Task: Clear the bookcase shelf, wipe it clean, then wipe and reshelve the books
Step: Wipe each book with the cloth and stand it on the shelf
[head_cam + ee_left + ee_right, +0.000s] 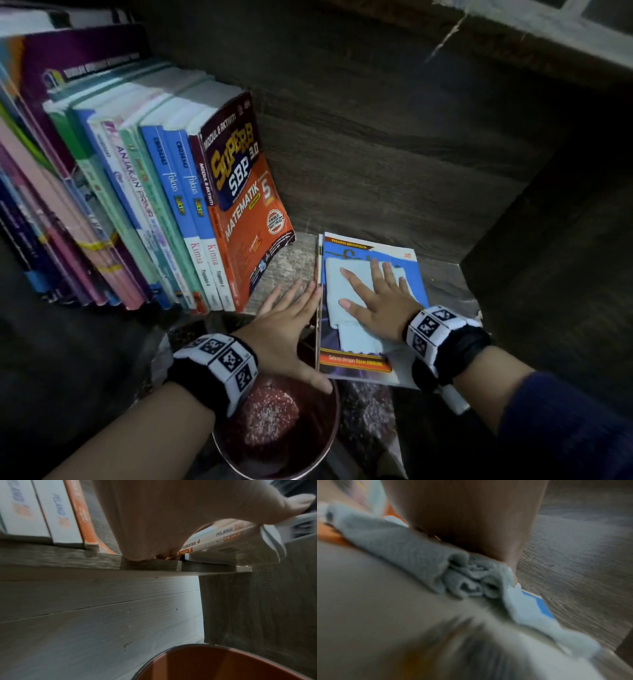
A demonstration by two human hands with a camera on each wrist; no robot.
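A short stack of books lies flat at the right of the shelf (298, 260), topped by a blue-covered book (356, 368). A light blue cloth (332, 284) is spread on that cover. My right hand (376, 301) presses flat on the cloth with fingers spread. My left hand (291, 318) rests with straight fingers against the stack's left side, thumb at its front corner. The left wrist view shows my left hand (154, 520) beside the stack's spines (214, 536). The blurred right wrist view shows the bunched cloth (402, 555) under my right hand (467, 513).
A row of books (164, 205) stands leaning at the shelf's left, ending in an orange Matematik book (246, 192). Bare shelf lies between that book and the stack. A reddish round bowl (284, 438) sits below the shelf under my left wrist. The dark side panel (548, 257) closes the right.
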